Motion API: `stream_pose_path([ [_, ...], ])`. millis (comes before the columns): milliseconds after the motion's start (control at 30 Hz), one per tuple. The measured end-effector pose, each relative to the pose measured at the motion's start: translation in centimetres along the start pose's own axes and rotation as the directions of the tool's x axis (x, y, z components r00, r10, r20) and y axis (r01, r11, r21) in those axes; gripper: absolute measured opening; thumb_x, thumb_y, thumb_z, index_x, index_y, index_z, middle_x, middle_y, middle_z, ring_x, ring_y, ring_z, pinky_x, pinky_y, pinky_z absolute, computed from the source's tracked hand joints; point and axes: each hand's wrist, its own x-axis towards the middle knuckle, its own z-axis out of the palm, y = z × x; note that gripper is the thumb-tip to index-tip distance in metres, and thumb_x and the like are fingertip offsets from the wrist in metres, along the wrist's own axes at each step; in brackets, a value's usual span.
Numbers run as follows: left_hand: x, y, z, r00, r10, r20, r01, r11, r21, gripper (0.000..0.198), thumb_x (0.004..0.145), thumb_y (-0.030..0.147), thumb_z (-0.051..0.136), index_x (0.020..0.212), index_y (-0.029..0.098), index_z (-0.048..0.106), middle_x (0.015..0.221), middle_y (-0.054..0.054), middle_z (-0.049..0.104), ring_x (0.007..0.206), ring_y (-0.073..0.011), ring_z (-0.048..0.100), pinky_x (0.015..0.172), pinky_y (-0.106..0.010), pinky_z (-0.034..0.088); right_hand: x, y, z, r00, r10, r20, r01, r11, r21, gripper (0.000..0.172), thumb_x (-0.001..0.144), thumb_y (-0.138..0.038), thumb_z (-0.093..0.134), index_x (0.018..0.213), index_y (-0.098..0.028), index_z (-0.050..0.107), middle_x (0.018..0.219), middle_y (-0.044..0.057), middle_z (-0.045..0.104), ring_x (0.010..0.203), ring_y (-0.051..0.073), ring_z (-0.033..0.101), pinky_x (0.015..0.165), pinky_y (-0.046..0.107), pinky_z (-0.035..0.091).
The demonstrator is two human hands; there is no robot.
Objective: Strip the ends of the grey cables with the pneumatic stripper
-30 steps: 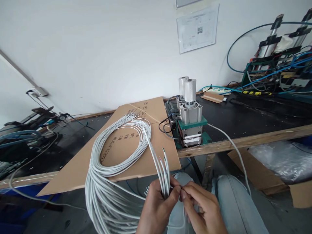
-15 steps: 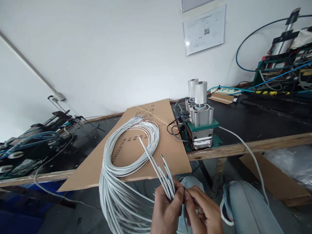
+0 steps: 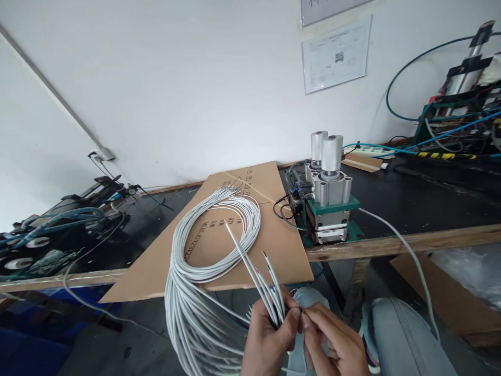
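Left hand (image 3: 268,339) grips cable ends (image 3: 270,284), wrist cut off

head has swung left, so the pneumatic press (image 3: 329,193) and wall sheet (image 3: 336,55) sit further right in frame than a second ago. left hand (image 3: 270,339) and right hand (image 3: 334,347) have drifted right and lower, less wrist showing. cable ends (image 3: 274,287) in the left hand lean more to the left now. one long cable end (image 3: 235,243) now pokes out across the coil (image 3: 211,245), not there a second ago.
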Motion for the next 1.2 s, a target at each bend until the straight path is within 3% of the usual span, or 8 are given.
stream_pose_path([
  [167,0.5,-0.2,-0.3,0.994,0.066,0.082,-0.076,0.989,0.127,0.04,0.084,0.048,0.073,0.075,0.016,0.051,0.057,0.005,0.045,0.046,-0.0046,0.032,0.044,-0.019,0.026,0.1,-0.1,-1.0,0.991,-0.11,0.08,0.116,0.99,-0.078,0.022,0.106,-0.019,0.045,0.091,-0.02,0.061,0.077,0.001,0.055,0.067,0.011,0.054,0.063,0.02,0.044],
  [300,-0.2,1.3,1.3,0.995,0.088,-0.054,-0.079,0.985,0.151,0.024,0.078,0.03,0.067,0.069,0.016,0.05,0.058,0.005,0.045,0.049,-0.0051,0.034,0.047,-0.019,0.027,-0.3,-0.6,-0.2,0.999,0.003,-0.041,0.0,0.998,0.066,0.027,0.108,-0.025,0.044,0.09,-0.021,0.064,0.077,0.001,0.054,0.063,0.01,0.051,0.055,0.02,0.039],
  [400,-0.6,1.5,1.9,0.986,0.052,-0.161,-0.041,0.997,0.073,0.027,0.075,0.032,0.07,0.068,0.015,0.05,0.059,0.005,0.042,0.05,-0.0045,0.032,0.048,-0.018,0.027,-0.4,-0.7,0.3,0.994,0.107,-0.025,-0.101,0.979,0.178,0.031,0.108,-0.031,0.046,0.085,-0.02,0.064,0.077,0.001,0.055,0.051,0.007,0.04,0.043,0.021,0.03],
  [467,-0.6,0.7,1.4,0.992,0.021,-0.126,-0.01,0.996,0.086,0.029,0.079,0.035,0.071,0.072,0.015,0.052,0.058,0.006,0.04,0.05,-0.0048,0.03,0.047,-0.018,0.025,-0.3,-0.5,0.3,0.994,0.108,-0.008,-0.105,0.981,0.164,0.033,0.108,-0.032,0.046,0.083,-0.019,0.063,0.075,0.0,0.054,0.049,0.007,0.037,0.042,0.022,0.027],
  [600,-0.1,-0.8,-0.2,1.0,0.017,-0.02,-0.013,0.984,0.177,0.034,0.088,0.047,0.065,0.082,0.016,0.054,0.056,0.007,0.036,0.047,-0.0049,0.025,0.046,-0.02,0.025,0.3,0.1,-0.7,0.999,-0.049,0.017,0.048,0.998,0.051,0.027,0.107,-0.024,0.046,0.084,-0.02,0.059,0.073,0.0,0.054,0.059,0.009,0.048,0.052,0.02,0.037],
  [700,0.1,-0.2,-0.3,0.999,-0.043,0.023,0.036,0.968,0.248,0.033,0.087,0.047,0.061,0.084,0.016,0.052,0.054,0.009,0.032,0.046,-0.0056,0.026,0.046,-0.02,0.024,0.7,0.3,-1.4,0.986,-0.156,0.062,0.158,0.987,-0.031,0.02,0.105,-0.017,0.045,0.089,-0.02,0.058,0.076,0.0,0.056,0.066,0.01,0.055,0.061,0.019,0.043],
  [867,0.4,1.7,0.3,0.996,-0.079,0.041,0.062,0.946,0.317,0.029,0.077,0.045,0.058,0.078,0.018,0.048,0.053,0.008,0.033,0.044,-0.0063,0.027,0.044,-0.023,0.023,0.9,-0.3,-1.9,0.968,-0.224,0.112,0.238,0.961,-0.138,0.018,0.104,-0.012,0.044,0.092,-0.02,0.056,0.077,0.0,0.057,0.068,0.009,0.059,0.063,0.018,0.047],
  [1200,0.4,1.0,-0.3,0.993,-0.073,0.097,0.036,0.939,0.342,0.032,0.083,0.047,0.058,0.089,0.016,0.052,0.058,0.008,0.038,0.045,-0.0072,0.029,0.045,-0.024,0.023,1.4,-1.1,-2.8,0.956,-0.27,0.115,0.289,0.934,-0.21,0.019,0.102,-0.009,0.044,0.089,-0.019,0.054,0.072,-0.002,0.054,0.061,0.007,0.054,0.058,0.017,0.043],
])
